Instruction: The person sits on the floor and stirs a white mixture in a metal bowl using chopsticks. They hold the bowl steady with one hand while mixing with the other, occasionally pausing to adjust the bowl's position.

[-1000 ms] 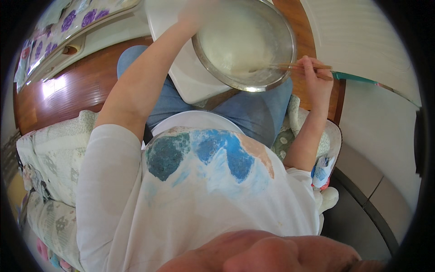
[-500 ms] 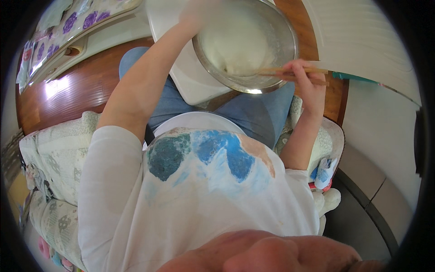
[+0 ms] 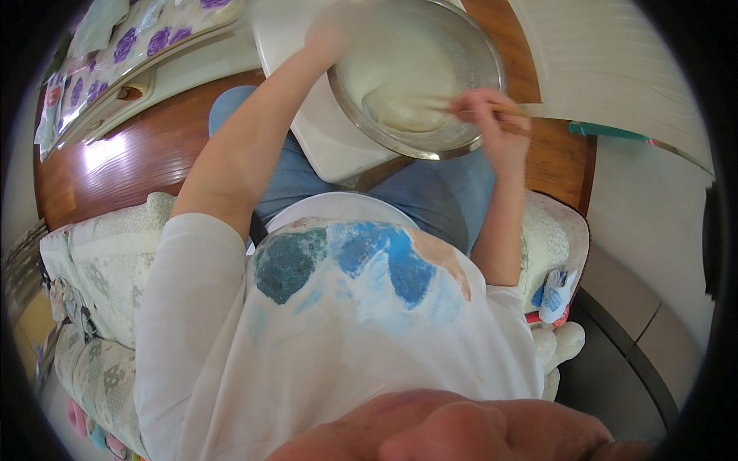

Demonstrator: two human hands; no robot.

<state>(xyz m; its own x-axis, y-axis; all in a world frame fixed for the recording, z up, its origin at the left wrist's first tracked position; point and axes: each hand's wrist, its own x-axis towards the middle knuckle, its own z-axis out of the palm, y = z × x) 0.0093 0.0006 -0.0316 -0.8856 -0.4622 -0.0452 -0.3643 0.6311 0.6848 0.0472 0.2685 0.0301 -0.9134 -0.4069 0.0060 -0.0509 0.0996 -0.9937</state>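
A wide metal bowl (image 3: 453,148) stands over my knees with a pale, wet batter or dough (image 3: 415,77) inside. My right hand (image 3: 492,115) is closed around a pair of wooden chopsticks (image 3: 511,110). Their tips reach into the pale mixture, blurred by motion. At the bowl's far left rim is my left hand (image 3: 334,34), hazy at the top of the picture. Its fingers are too smeared to show whether they grip the rim. Under the bowl's left side lies a white board or stool top (image 3: 323,146).
To the far left stands a table with a purple-flowered cover (image 3: 157,38). I sit on a seat with a patterned cover (image 3: 100,246). A pale panel (image 3: 615,61) rises at the right. The floor (image 3: 138,165) is reddish wood.
My right hand has moved left with the chopsticks, further over the bowl, and their tips have swung into the mixture. My left hand stays by the far left rim.
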